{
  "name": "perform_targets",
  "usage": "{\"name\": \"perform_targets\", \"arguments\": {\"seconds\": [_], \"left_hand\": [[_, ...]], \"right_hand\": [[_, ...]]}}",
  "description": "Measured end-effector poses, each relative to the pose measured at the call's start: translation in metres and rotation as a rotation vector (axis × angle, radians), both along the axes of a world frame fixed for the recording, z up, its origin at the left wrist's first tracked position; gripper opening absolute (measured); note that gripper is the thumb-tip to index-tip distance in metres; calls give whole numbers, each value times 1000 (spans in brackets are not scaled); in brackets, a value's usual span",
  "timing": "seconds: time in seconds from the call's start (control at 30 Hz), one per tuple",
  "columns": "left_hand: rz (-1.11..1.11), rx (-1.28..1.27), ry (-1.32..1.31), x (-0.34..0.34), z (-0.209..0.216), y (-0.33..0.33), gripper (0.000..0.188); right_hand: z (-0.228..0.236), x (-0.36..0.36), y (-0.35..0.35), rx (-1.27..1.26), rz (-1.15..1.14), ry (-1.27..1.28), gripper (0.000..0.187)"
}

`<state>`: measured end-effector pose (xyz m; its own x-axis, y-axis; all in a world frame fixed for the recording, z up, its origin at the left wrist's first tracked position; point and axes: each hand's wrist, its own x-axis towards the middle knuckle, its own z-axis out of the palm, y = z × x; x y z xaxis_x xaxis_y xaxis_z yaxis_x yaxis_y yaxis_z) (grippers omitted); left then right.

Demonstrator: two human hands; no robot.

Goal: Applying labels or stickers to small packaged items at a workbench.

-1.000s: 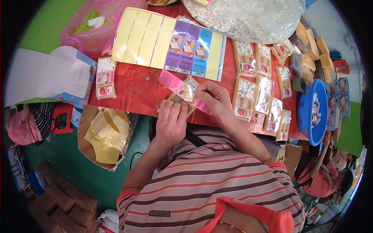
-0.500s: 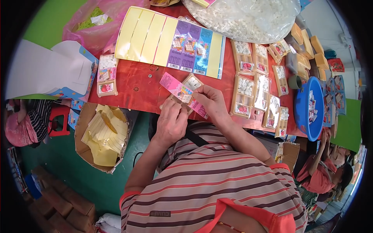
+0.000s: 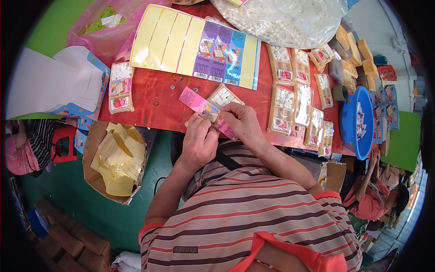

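Observation:
A long pink label (image 3: 194, 99) stretches slantwise between my hands at the table's front edge. My left hand (image 3: 200, 141) pinches its lower side near the middle, fingers bent. The fingers of my right hand (image 3: 244, 123) close on it toward its lower right end. Partly under the label lies a small clear-lidded tray of white pieces (image 3: 224, 96); the rest of that tray is hidden by the label and my hands. Just beyond is a sheet of labels (image 3: 174, 41), its left part bare yellow backing, with purple and blue labels on the right.
Several filled trays (image 3: 283, 97) stand at right, beside a blue basin (image 3: 358, 122) holding small packets. A large clear bag of white pieces (image 3: 283, 20) lies at the back. Left are a labelled tray (image 3: 121, 86), a pink bag (image 3: 86, 38) and a carton of yellow backing scraps (image 3: 115, 163).
The label has tilted and shifted slightly down and left over the tray, exposing more white pieces. My right hand has moved a little left; my left hand stays nearly in place.

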<state>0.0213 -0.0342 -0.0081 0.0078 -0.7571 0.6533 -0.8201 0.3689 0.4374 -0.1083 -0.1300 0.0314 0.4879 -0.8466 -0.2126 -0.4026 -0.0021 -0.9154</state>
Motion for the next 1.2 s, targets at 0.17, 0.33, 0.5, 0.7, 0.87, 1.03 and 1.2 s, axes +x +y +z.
{"name": "perform_targets", "arguments": {"seconds": [0.17,0.33,0.5,0.7,0.87,1.03,1.2], "left_hand": [[-1,-28,29,0,0,-1,12],[13,-47,59,-1,-1,-1,13],[60,-23,-35,-1,8,-3,26],[55,111,-173,-1,5,-2,31],[7,101,-213,4,4,-2,29],[-21,108,-216,5,4,-3,29],[-23,111,-225,4,2,-4,29]], "right_hand": [[-3,0,-1,-31,-19,13,17],[-2,1,-1,-37,-14,49,16],[0,1,0,-130,10,64,16],[5,-2,-1,-117,43,137,17],[1,-14,0,-58,77,44,21],[8,-18,6,-81,57,16,22],[11,-22,11,-219,92,32,23]]}}
